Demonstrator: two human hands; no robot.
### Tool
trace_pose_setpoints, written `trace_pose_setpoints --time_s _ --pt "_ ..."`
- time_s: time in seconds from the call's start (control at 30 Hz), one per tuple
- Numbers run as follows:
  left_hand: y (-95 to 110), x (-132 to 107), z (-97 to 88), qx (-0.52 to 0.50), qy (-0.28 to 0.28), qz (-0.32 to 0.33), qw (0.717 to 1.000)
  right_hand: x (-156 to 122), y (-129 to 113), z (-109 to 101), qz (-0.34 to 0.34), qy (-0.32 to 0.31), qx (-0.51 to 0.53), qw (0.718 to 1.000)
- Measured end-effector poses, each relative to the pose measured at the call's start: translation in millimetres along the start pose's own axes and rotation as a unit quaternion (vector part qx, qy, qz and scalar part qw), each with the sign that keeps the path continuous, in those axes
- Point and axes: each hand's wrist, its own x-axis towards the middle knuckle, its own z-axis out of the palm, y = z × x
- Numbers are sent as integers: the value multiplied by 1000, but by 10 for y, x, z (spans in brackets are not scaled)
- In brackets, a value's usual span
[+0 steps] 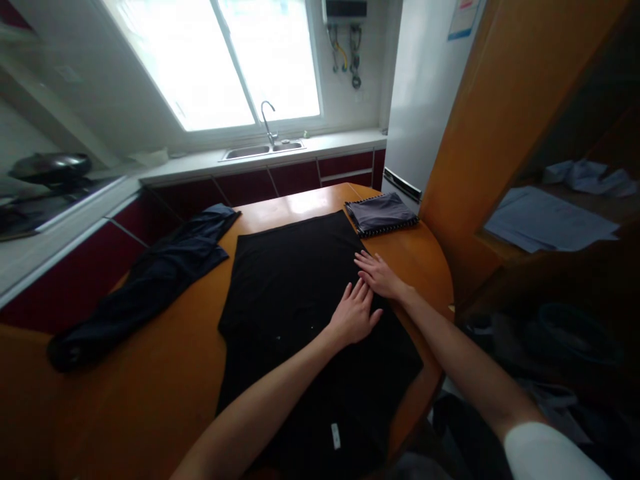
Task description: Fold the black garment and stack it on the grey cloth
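Note:
A black garment [290, 287], which looks like a shirt, lies spread flat on the wooden table [150, 373]. A small white label [335, 436] shows near its lower end. My left hand [354, 312] rests palm down on the cloth, fingers spread. Close beside it, my right hand [378, 273] lies flat at the garment's right edge, its fingers stretched out toward the left. The fingertips of my left hand meet or nearly meet my right hand. Neither hand grips anything.
A folded grey garment with dotted trim [383, 212] lies at the table's far right. Dark blue clothing [155, 280] stretches along the left side. Beyond are a counter with a sink [247, 152], a wok [50, 167] and a fridge [423, 87]. Papers [547, 217] lie on a shelf at right.

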Motion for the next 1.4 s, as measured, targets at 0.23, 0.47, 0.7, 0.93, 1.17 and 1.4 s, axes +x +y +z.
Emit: trace_pose_setpoints --time_s 0.23,0.47,0.7,0.93,1.17,1.4 --pt "46 -49 -16 8 4 0 1000 -18 143 93 106 -57 -103 987" --pt "29 -48 24 4 14 -1 1000 -30 349 94 209 30 -121 970" --pt "16 -37 3 -1 11 1 1000 -19 613 -6 264 206 -8 942" --pt "13 -38 -9 -18 15 -2 1000 -33 418 27 160 94 -5 983" --pt "18 -38 -21 -24 15 -3 1000 -23 460 52 241 77 -76 964" --pt "11 -36 -4 -23 14 -3 1000 -28 542 67 244 100 -53 963"
